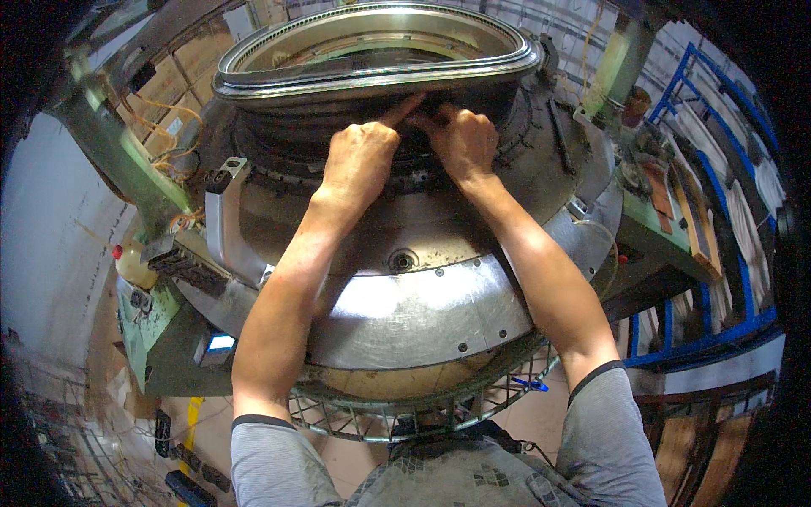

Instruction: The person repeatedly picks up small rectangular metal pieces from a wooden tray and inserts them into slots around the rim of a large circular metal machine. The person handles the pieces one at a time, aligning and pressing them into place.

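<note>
A large round machine fills the middle, topped by a shiny metal ring (372,88) with fine teeth along its inner edge. Below the ring, the dark cylinder wall (287,122) sits in shadow. My left hand (363,156) is at that wall, its index finger stretched to the upper right and its other fingers curled. Close beside it, my right hand (466,144) is bent inward with fingers curled, a fingertip pointing left toward the left hand. Shadow and my knuckles hide the fingertips' undersides; anything small between them cannot be made out.
A curved silver plate (405,308) lies under my forearms. Left stands an upright grey bracket (226,220); a dark rod (561,135) rests at right. Green frame legs (127,144) flank the machine. A blue rack (718,177) holds pale rolls. Open metal grating (363,422) curves below.
</note>
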`<move>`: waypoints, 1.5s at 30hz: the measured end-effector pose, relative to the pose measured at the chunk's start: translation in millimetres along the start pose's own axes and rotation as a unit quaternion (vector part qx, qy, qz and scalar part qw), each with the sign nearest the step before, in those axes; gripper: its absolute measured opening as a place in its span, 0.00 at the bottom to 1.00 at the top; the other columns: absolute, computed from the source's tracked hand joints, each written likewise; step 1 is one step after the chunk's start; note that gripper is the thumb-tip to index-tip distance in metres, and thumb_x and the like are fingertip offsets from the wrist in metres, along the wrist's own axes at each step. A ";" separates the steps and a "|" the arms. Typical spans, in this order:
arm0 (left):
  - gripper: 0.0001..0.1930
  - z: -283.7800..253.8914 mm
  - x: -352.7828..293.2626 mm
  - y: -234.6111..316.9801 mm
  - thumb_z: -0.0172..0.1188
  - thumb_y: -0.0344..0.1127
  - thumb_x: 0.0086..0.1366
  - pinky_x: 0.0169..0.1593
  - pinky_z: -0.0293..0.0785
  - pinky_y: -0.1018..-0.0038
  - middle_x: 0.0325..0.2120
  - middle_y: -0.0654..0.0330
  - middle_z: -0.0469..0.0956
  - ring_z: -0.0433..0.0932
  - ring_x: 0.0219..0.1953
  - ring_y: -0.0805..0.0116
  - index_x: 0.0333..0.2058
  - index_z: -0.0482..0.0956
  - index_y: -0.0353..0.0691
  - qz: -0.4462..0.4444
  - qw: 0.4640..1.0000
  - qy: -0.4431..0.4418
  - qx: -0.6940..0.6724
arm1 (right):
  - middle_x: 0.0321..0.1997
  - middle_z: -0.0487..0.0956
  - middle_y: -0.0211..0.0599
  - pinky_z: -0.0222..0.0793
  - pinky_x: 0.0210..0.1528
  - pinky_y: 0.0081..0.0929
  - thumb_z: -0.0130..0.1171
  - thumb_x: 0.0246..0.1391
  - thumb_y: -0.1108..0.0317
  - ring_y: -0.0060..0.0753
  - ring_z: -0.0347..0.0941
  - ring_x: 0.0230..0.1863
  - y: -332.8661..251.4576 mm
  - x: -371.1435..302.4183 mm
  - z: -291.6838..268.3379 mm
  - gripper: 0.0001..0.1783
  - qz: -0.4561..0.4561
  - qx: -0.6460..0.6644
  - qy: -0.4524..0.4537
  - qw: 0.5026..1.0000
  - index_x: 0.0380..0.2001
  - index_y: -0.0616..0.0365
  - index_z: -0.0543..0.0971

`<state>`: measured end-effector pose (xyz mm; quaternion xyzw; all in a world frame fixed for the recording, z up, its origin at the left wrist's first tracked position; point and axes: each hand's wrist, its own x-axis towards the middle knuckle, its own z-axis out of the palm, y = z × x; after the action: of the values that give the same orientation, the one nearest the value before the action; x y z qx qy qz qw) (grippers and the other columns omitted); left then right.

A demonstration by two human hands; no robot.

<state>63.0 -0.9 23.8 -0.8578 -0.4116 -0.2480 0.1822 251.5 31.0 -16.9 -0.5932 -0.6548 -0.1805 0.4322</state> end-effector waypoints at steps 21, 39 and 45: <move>0.10 -4.4 -7.7 -4.4 0.59 0.18 0.52 0.47 0.81 0.66 0.39 0.47 0.84 0.85 0.39 0.52 0.34 0.83 0.32 -0.020 0.945 0.247 -0.214 | 0.35 0.86 0.39 0.72 0.31 0.26 0.64 0.60 0.58 0.28 0.79 0.29 -3.9 13.4 -8.3 0.16 0.171 0.619 -0.170 0.747 0.39 0.62 0.83; 0.10 24.9 -11.7 -9.7 0.72 0.22 0.53 0.38 0.76 0.80 0.29 0.65 0.86 0.79 0.31 0.81 0.35 0.87 0.34 -0.196 0.802 0.188 -0.533 | 0.30 0.82 0.52 0.77 0.40 0.47 0.64 0.50 0.64 0.58 0.81 0.34 -6.9 -28.1 12.3 0.09 0.044 0.068 -0.119 0.990 0.30 0.56 0.87; 0.10 19.3 -12.6 -6.5 0.72 0.23 0.53 0.38 0.75 0.80 0.29 0.64 0.86 0.80 0.32 0.81 0.35 0.87 0.34 -0.203 0.817 0.187 -0.507 | 0.31 0.83 0.54 0.77 0.41 0.49 0.61 0.49 0.63 0.61 0.80 0.35 -26.2 -25.0 -4.1 0.11 0.076 0.063 -0.129 0.987 0.31 0.56 0.86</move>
<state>56.4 5.2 1.7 -0.6628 -0.3506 -0.6087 -0.2594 226.6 6.4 -26.9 -0.6313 -0.6682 -0.0273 0.3927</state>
